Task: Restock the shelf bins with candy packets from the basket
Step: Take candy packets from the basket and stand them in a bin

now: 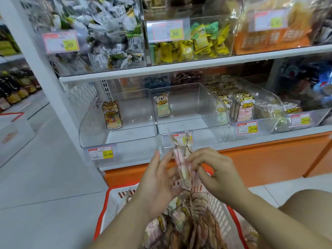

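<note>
You have open room in the left bin (pixel 136 133) and the middle bin (pixel 194 108), both reachable from the front over their low lips. In the left one only the yellow packet (pixel 112 115) stands near the left wall; in the middle one the koala packet (pixel 162 105) stands at back left. The shelf board (pixel 179 67) roofs both. The right bin (pixel 265 130) is crammed with packets.

Dark bottles (pixel 13 87) beside grey floor (pixel 45 177)

A pink-and-white candy packet (pixel 181 166) stands upright at 6 o'clock of the near-empty clear middle bin (pixel 190 112); more packets (pixel 188 221) fill the red-rimmed basket (pixel 106 203) at 6 o'clock.
</note>
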The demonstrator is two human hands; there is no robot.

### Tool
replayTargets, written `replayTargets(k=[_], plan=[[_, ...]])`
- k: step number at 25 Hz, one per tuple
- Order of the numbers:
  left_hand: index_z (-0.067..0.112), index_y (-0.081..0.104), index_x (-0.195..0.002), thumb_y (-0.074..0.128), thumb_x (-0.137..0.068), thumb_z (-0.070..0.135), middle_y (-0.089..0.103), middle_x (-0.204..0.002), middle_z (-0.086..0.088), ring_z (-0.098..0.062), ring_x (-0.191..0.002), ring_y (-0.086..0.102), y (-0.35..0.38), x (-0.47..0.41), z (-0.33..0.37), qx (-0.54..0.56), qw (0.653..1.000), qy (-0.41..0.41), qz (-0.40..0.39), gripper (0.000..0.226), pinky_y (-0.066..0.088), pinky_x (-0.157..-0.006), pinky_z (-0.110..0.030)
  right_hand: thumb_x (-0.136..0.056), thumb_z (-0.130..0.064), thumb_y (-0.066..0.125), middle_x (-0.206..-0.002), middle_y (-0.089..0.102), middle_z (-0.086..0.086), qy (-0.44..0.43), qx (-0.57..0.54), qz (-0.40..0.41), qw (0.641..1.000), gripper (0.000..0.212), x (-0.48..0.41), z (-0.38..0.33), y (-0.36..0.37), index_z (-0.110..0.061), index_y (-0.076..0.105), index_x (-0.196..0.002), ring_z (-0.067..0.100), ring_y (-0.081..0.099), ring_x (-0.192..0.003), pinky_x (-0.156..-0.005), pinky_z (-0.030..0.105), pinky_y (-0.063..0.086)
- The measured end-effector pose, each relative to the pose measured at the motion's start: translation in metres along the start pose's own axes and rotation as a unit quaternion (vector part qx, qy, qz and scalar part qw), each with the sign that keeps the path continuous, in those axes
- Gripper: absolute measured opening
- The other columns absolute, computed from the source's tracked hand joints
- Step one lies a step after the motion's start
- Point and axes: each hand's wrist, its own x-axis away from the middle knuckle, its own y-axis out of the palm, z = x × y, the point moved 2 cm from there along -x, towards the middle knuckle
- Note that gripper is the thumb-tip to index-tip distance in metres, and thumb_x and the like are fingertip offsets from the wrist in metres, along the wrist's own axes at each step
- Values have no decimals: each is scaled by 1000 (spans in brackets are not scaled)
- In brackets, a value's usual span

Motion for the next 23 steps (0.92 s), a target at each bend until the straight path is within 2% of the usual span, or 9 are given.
replayTargets(k=[4, 7, 9, 12, 14, 16, 18, 21, 23], plan=[[25, 57, -130, 48, -101, 35, 64, -113, -10, -26, -90, 61, 11, -13, -1, -26, 1000, -6, -7, 32, 47, -70, -37, -78, 11, 58, -95, 70, -13, 73, -63, 75, 992, 31, 0, 1, -1, -19, 65, -77, 9, 69, -95, -81, 18, 51], [29, 42, -148, 65, -96, 37, 68, -111, -7, -26, -88, 65, 11, -24, -5, -63, 998, -21, -5, 57, 49, -72, -37, -81, 5, 59, -97, 71, -14, 101, -95, 110, 984, 34, 0, -1, -8, -27, 63, -76, 9, 69, -95, -78, 18, 51], [14, 47, -147, 70, -90, 44, 71, -104, -9, -21, -80, 67, 21, -25, -3, -56, 997, -43, -37, 68, 53, -67, -32, -82, 5, 61, -102, 70, -16, 123, -105, 125, 979, 37, 0, -1, -16, -31, 63, -74, 10, 68, -98, -75, 25, 53], [8, 62, -132, 62, -87, 37, 72, -104, -13, -21, -78, 71, 48, -37, 10, -41, 996, -33, -73, 54, 57, -61, -30, -88, 11, 64, -115, 66, -17, 152, -120, 146, 970, 45, -7, -5, -35, -32, 66, -76, 9, 66, -104, -77, 26, 53], [10, 60, -135, 66, -82, 37, 71, -116, -14, -24, -92, 72, 70, -58, 21, -78, 995, 11, -61, 60, 59, -72, -35, -95, 2, 58, -123, 65, -13, 192, -137, 173, 956, 34, -17, 7, -55, -29, 71, -89, 6, 63, -112, -85, 20, 50], [16, 60, -133, 72, -82, 40, 71, -121, -9, -25, -107, 70, 90, -83, 30, -153, 985, 71, -29, 58, 58, -84, -39, -101, -15, 54, -123, 67, -10, 266, -220, 188, 919, 24, -28, 27, -80, -30, 67, -114, 12, 63, -114, -91, 28, 49], [23, 58, -129, 78, -83, 41, 72, -120, 0, -19, -108, 70, 112, -104, 38, -237, 962, 137, 18, 53, 56, -93, -40, -97, -29, 59, -126, 65, -7, 332, -281, 174, 883, 34, -39, 44, -103, -36, 58, -130, 12, 65, -110, -92, 30, 50], [26, 47, -133, 69, -93, 36, 68, -121, 7, -11, -106, 67, 152, -134, 39, -346, 918, 187, 46, 47, 54, -97, -37, -92, -12, 67, -127, 54, -15, 352, -164, 90, 917, 65, -55, 65, -126, -27, 36, -148, -2, 60, -106, -80, 5, 46], [25, 35, -141, 60, -98, 28, 62, -123, 10, -13, -111, 62, 179, -158, 39, -384, 900, 206, 30, 51, 50, -101, -38, -89, -7, 69, -133, 48, -10, 347, -54, 88, 932, 77, -67, 87, -142, -21, 29, -153, 2, 50, -116, -82, 2, 40]])
